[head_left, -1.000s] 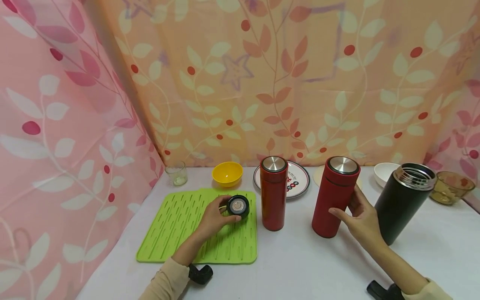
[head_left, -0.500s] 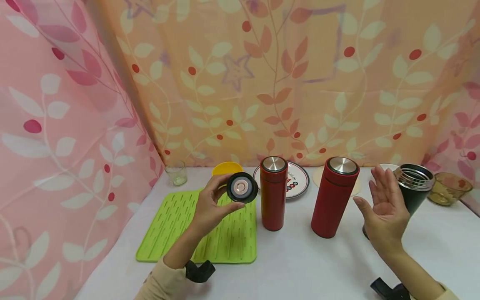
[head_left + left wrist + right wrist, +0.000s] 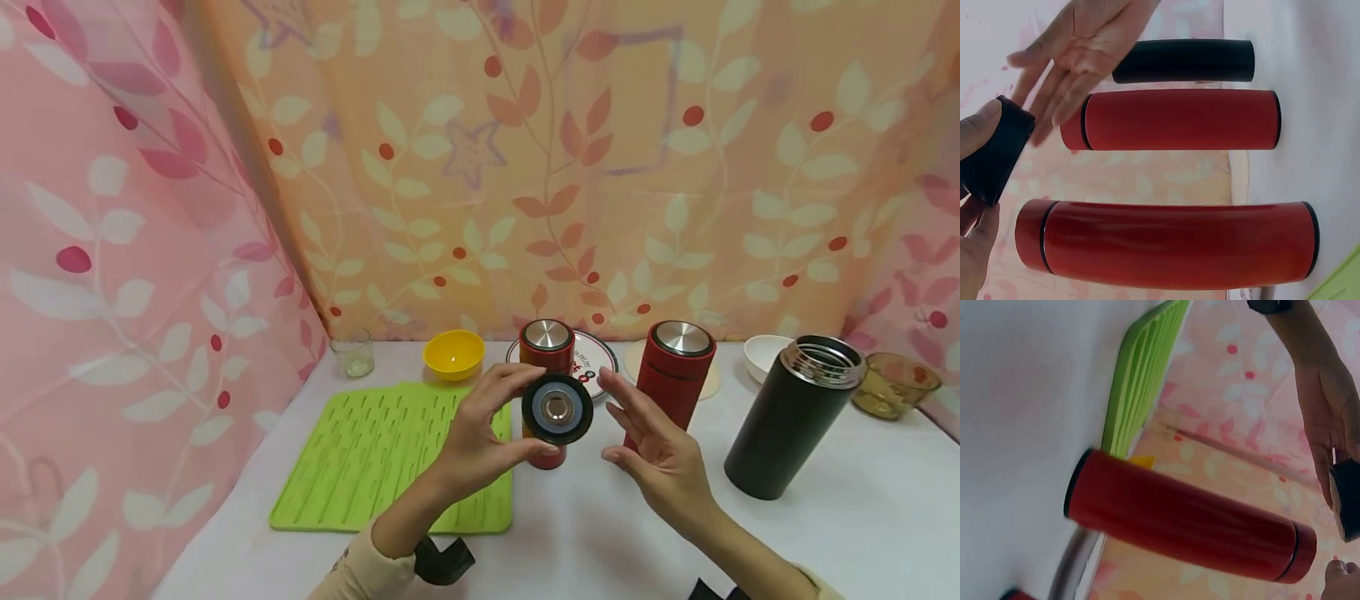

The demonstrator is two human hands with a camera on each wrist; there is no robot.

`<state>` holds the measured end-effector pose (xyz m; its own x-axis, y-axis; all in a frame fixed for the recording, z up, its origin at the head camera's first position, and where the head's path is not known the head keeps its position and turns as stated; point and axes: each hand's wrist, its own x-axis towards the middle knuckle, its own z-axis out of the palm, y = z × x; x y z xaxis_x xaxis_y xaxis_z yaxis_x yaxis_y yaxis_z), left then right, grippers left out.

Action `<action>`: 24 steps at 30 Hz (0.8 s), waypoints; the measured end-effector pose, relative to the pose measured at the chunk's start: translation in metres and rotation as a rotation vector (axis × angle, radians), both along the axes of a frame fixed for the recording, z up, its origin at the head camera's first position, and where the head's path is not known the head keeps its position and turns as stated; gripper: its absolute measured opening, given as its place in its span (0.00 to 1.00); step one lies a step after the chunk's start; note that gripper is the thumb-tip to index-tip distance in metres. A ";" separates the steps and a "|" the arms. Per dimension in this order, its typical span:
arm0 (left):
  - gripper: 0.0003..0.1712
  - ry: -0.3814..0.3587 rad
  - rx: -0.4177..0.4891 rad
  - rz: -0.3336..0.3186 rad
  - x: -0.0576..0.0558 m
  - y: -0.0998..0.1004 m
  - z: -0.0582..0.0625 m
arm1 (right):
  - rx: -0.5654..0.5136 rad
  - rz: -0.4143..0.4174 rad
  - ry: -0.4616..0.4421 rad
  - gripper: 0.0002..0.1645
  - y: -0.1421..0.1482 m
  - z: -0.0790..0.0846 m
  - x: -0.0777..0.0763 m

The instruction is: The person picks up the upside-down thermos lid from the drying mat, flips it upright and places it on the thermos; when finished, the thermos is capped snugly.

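Note:
My left hand (image 3: pixel 472 433) pinches a round black lid (image 3: pixel 557 408) between thumb and fingers, its pale underside with a metal centre facing me. My right hand (image 3: pixel 663 462), fingers spread and slightly bent, is just right of the lid with a gap between them. Behind the lid stands a red thermos flask (image 3: pixel 547 357) with a steel-topped cap, partly hidden. A second red thermos flask (image 3: pixel 667 379) stands behind the right hand, also capped. Further right is a black thermos flask (image 3: pixel 780 433), its steel mouth uncovered. In the left wrist view the lid (image 3: pixel 997 153) shows from the side.
A green ridged drying mat (image 3: pixel 360 467) lies on the left of the white table (image 3: pixel 600 550). Along the back are a small glass (image 3: pixel 352 354), a yellow bowl (image 3: pixel 453 354), a printed plate (image 3: pixel 598 354), a white bowl (image 3: pixel 765 357) and an amber glass bowl (image 3: pixel 896 387).
My left hand has lifted the lid off the mat and carried it right, before the left red flask. My right hand has let go of the other red flask and moved left toward the lid.

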<state>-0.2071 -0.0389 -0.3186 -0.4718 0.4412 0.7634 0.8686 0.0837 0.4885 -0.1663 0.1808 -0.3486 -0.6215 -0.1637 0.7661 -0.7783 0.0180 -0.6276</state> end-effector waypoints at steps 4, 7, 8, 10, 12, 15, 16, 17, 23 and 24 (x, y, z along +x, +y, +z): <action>0.40 0.003 -0.025 -0.003 0.003 0.002 0.000 | 0.009 0.044 -0.143 0.41 -0.006 -0.003 -0.001; 0.41 0.001 -0.033 -0.022 0.004 0.003 -0.001 | 0.009 0.086 -0.175 0.38 -0.008 -0.003 -0.002; 0.41 0.000 -0.036 -0.029 0.004 0.003 -0.001 | 0.008 0.100 -0.171 0.37 -0.009 -0.003 -0.002; 0.40 -0.006 -0.045 -0.043 0.004 0.004 -0.001 | 0.006 0.115 -0.175 0.35 -0.009 -0.003 -0.002; 0.40 -0.017 -0.064 -0.048 0.003 0.005 -0.001 | -0.001 0.118 -0.172 0.35 -0.010 -0.003 -0.003; 0.37 -0.071 -0.094 -0.066 0.001 0.004 0.002 | -0.023 0.118 -0.171 0.34 -0.009 -0.004 -0.003; 0.36 -0.108 -0.096 -0.082 -0.001 0.004 0.002 | -0.030 0.118 -0.168 0.34 -0.008 -0.004 -0.004; 0.34 -0.153 -0.092 -0.097 -0.002 0.004 0.003 | -0.032 0.118 -0.180 0.35 -0.008 -0.004 -0.004; 0.24 -0.424 -0.043 -0.143 -0.008 0.003 0.005 | -0.003 0.106 -0.125 0.37 -0.007 -0.005 -0.004; 0.23 -0.432 -0.042 -0.140 -0.008 0.003 0.004 | -0.005 0.106 -0.088 0.38 -0.007 -0.005 -0.005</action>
<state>-0.2148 -0.0360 -0.3142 -0.6765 0.5498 0.4900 0.5906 0.0075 0.8069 -0.1711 0.1733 -0.3536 -0.6658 -0.2289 0.7102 -0.7175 -0.0647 -0.6935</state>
